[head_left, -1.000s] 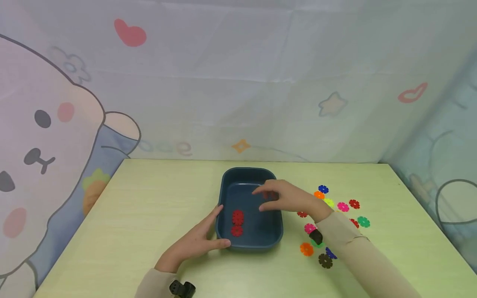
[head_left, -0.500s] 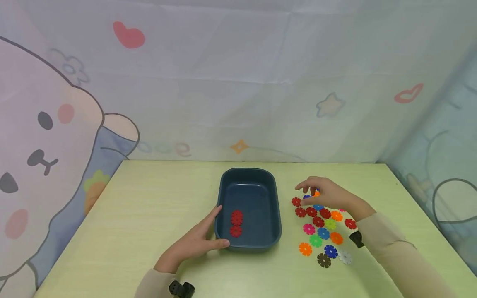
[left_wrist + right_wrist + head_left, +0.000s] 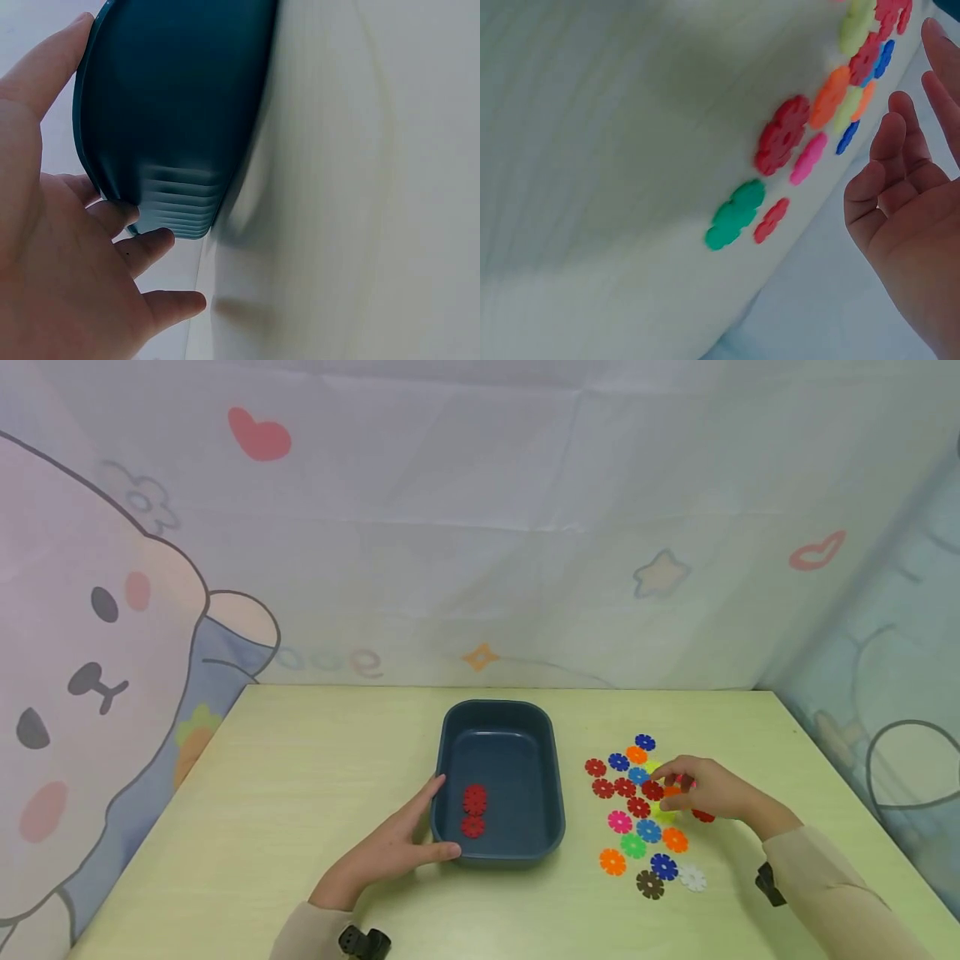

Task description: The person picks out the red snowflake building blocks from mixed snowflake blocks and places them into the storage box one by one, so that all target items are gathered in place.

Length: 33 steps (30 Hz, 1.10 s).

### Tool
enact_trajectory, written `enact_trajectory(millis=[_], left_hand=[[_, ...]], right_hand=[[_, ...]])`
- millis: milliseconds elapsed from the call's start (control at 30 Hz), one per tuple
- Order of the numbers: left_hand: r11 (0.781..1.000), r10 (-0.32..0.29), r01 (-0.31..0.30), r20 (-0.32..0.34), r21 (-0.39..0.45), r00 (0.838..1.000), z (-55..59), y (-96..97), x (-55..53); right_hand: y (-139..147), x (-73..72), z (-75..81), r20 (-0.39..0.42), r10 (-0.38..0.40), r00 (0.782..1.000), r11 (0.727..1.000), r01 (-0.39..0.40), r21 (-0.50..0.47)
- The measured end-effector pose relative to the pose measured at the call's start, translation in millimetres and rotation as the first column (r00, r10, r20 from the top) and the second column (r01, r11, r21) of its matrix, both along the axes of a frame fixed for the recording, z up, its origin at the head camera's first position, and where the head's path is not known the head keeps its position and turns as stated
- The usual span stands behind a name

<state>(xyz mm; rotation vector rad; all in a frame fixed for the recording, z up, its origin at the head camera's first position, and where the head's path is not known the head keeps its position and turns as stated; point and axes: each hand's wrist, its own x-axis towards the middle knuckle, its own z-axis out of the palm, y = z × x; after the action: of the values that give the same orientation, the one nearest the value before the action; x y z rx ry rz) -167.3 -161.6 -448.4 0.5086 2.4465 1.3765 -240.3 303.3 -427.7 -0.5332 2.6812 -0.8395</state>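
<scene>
A dark blue plastic tub point(image 3: 528, 831) stands on the table with a few red flower-shaped plastic discs point(image 3: 474, 799) inside, near its front left. My left hand point(image 3: 393, 847) rests at the tub's near left corner, thumb along the front rim and fingers against the left side; in the left wrist view its fingers point(image 3: 154, 247) are spread beside the ribbed wall. My right hand point(image 3: 712, 789) is low over the loose flower discs, fingertips right at a dark red disc point(image 3: 652, 790), thumb and fingers apart. Nothing shows between its fingers in the right wrist view.
Flower discs in several colours lie scattered right of the tub, among them a brown disc point(image 3: 649, 885), a white disc point(image 3: 692, 878) and a green disc point(image 3: 735, 215). The pale wooden table point(image 3: 322, 760) ends at a printed cloth backdrop point(image 3: 420, 577).
My right hand has left the space over the tub and moved right, to the scattered discs. My left hand stays at the tub's corner. The red discs in the tub look the same.
</scene>
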Motion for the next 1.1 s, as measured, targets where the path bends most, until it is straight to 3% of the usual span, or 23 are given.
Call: enact_trajectory(millis=[267, 600, 1100], left_hand=[[1.0, 0.0, 0.0, -0.003, -0.004, 1.0, -0.2, 0.3, 0.4], [1.0, -0.001, 0.001, 0.0, -0.008, 1.0, 1.1, -0.1, 1.3], [1.0, -0.006, 0.006, -0.003, -0.005, 1.0, 0.7, -0.3, 0.4]], right_hand=[[21, 9.1, -3.6, 0.0, -0.025, 1.0, 1.0, 0.025, 0.0], [45, 11.5, -16.1, -0.042, -0.071, 0.997, 0.994, 0.074, 0.08], [46, 9.5, -17.7, -0.019, -0.071, 0.997, 0.989, 0.073, 0.126]])
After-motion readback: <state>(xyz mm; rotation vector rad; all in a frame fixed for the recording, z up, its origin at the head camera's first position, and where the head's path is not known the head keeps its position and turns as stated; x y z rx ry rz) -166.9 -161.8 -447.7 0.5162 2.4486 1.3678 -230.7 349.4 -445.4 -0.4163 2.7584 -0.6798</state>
